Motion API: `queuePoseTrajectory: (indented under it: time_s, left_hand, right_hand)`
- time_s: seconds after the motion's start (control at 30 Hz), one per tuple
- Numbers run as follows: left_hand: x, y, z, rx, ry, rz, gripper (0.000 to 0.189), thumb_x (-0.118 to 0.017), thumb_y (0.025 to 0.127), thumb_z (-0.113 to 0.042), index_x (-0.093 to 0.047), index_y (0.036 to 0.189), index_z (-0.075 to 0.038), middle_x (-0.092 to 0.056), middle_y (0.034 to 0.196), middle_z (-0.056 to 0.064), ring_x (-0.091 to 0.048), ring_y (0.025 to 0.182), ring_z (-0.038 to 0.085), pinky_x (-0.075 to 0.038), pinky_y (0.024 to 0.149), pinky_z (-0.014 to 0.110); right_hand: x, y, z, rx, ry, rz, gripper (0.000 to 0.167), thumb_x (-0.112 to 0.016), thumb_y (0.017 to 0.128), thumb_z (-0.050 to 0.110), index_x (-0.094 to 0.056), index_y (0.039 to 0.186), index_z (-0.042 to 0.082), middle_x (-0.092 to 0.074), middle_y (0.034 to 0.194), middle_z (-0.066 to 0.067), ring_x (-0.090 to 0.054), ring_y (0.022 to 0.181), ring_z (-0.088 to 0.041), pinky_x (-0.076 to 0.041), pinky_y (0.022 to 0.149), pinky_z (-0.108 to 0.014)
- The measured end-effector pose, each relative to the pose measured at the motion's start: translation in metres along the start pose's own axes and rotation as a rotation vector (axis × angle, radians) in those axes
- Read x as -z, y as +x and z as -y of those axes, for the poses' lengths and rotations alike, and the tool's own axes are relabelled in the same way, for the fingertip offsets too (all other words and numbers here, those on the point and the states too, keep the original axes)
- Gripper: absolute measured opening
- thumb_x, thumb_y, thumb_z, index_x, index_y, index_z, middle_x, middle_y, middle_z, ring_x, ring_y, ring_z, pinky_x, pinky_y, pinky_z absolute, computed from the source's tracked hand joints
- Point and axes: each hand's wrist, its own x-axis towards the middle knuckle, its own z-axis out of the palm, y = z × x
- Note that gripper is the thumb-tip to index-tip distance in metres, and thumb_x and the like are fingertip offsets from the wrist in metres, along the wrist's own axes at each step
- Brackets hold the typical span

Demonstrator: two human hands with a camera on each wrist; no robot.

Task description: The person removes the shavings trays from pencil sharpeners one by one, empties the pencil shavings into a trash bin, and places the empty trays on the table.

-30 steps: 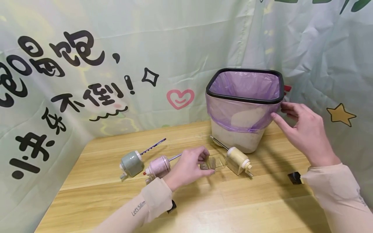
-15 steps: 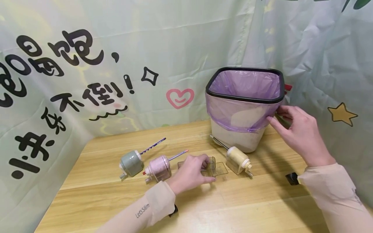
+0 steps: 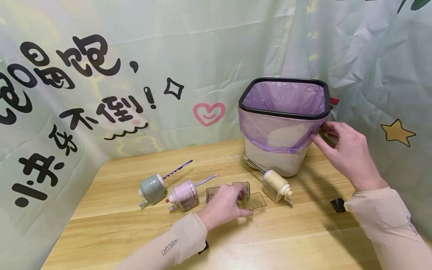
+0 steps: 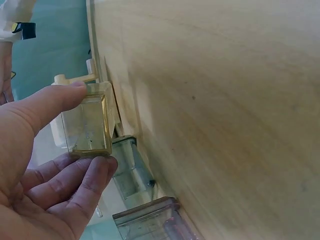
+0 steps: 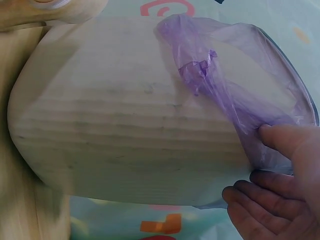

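Observation:
In the head view my left hand (image 3: 224,206) is over the clear plastic shavings trays in the middle of the table. The left wrist view shows it pinching a yellowish see-through tray (image 4: 89,125), thumb above and fingers below. Close behind that tray is the yellow crank pencil sharpener (image 3: 277,183), with a pencil in it. Two darker clear trays, one grey-green (image 4: 131,167) and one brownish (image 4: 150,220), lie beyond. My right hand (image 3: 352,152) grips a corner of the white trash bin (image 3: 275,161), thumb on its purple bag (image 5: 240,115) and fingers round the side.
Left of the trays lie a grey-green sharpener (image 3: 152,189) and a pink sharpener (image 3: 183,195), each with a pencil inserted. All stand on a wooden table (image 3: 135,240). A printed cloth (image 3: 202,48) hangs behind the bin and table.
My left hand has shifted slightly right and toward me with the yellowish tray. My right hand has moved left and closed onto the bin's corner.

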Motion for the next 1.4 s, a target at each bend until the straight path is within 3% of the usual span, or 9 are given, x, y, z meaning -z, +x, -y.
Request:
queuePoseTrajectory:
  time_s: [0.1,0.2,0.3,0.37,0.53,1.0,1.13,1.27,1.4]
  left_hand:
    - [-0.002,-0.002,0.0,0.0,0.005,0.001,0.047,-0.098,0.077,-0.033,-0.069,0.106,-0.011,-0.08,0.098,0.004,-0.074,0.082,0.011,-0.058,0.073,0.013]
    - [-0.003,-0.002,0.0,0.002,0.006,0.002,0.047,-0.099,0.076,-0.034,-0.069,0.105,-0.011,-0.079,0.095,0.004,-0.07,0.076,0.007,-0.056,0.07,0.012]
    - [-0.004,-0.003,0.001,0.013,0.007,0.006,0.047,-0.099,0.076,-0.035,-0.068,0.103,-0.011,-0.078,0.092,0.002,-0.066,0.073,0.003,-0.055,0.068,0.012]
    - [-0.006,-0.003,0.001,0.02,-0.003,0.007,0.047,-0.099,0.076,-0.035,-0.068,0.102,-0.012,-0.077,0.09,0.001,-0.065,0.072,0.002,-0.054,0.067,0.012]
    - [-0.01,-0.002,0.001,0.029,-0.008,0.006,0.046,-0.1,0.075,-0.034,-0.066,0.097,-0.012,-0.073,0.083,-0.001,-0.057,0.065,0.0,-0.05,0.06,0.013]
    - [-0.015,0.003,-0.002,0.073,0.014,0.004,0.051,-0.1,0.072,-0.041,-0.064,0.091,-0.011,-0.066,0.076,-0.005,-0.057,0.062,0.004,-0.049,0.057,0.015]
    - [-0.014,0.002,-0.004,0.082,0.013,0.003,0.055,-0.1,0.072,-0.046,-0.066,0.099,-0.011,-0.064,0.075,-0.006,-0.054,0.06,0.003,-0.048,0.055,0.016]
    - [-0.005,-0.003,-0.006,0.064,0.005,-0.014,0.057,-0.096,0.077,-0.047,-0.069,0.108,-0.008,-0.067,0.076,-0.002,-0.05,0.059,0.002,-0.046,0.053,0.017]
    - [0.011,-0.012,-0.006,0.048,-0.007,-0.061,0.053,-0.091,0.084,-0.046,-0.072,0.113,-0.006,-0.075,0.089,0.005,-0.062,0.07,0.008,-0.053,0.063,0.019]
  right_hand:
    - [-0.001,-0.002,0.0,-0.008,-0.003,0.016,0.045,-0.076,0.102,0.033,-0.069,0.13,-0.002,-0.071,0.123,-0.024,-0.071,0.101,-0.008,-0.033,0.082,-0.003]
    - [-0.001,-0.004,0.0,-0.016,-0.001,0.037,0.047,-0.074,0.103,0.034,-0.068,0.131,-0.003,-0.07,0.124,-0.026,-0.07,0.109,-0.045,-0.035,0.083,-0.01]
    - [-0.001,-0.006,0.0,-0.021,-0.003,0.053,0.049,-0.073,0.103,0.036,-0.067,0.132,-0.003,-0.07,0.125,-0.026,-0.07,0.11,-0.048,-0.036,0.084,-0.012]
    - [-0.001,-0.008,0.0,-0.029,-0.008,0.073,0.052,-0.072,0.104,0.038,-0.066,0.134,-0.004,-0.069,0.127,-0.027,-0.069,0.112,-0.049,-0.046,0.09,-0.022]
    - [-0.001,-0.012,-0.001,-0.034,-0.027,0.13,0.053,-0.071,0.105,0.038,-0.064,0.133,-0.006,-0.068,0.128,-0.03,-0.067,0.115,-0.052,-0.05,0.097,-0.065]
    - [-0.011,-0.026,-0.007,0.06,-0.088,0.211,0.048,-0.074,0.102,0.033,-0.068,0.125,-0.01,-0.071,0.121,-0.034,-0.071,0.105,-0.054,-0.054,0.091,-0.069]
    - [-0.012,-0.032,-0.007,0.077,-0.106,0.22,0.046,-0.076,0.101,0.03,-0.07,0.123,-0.01,-0.072,0.118,-0.033,-0.071,0.101,-0.053,-0.055,0.088,-0.069]
    - [-0.012,-0.041,-0.005,0.091,-0.11,0.232,0.047,-0.077,0.1,0.03,-0.07,0.125,-0.009,-0.073,0.119,-0.032,-0.071,0.099,-0.05,-0.056,0.085,-0.068]
    - [-0.012,-0.051,-0.001,0.106,-0.107,0.237,0.048,-0.079,0.098,0.029,-0.069,0.127,-0.008,-0.073,0.123,-0.031,-0.07,0.103,-0.048,-0.055,0.086,-0.067]
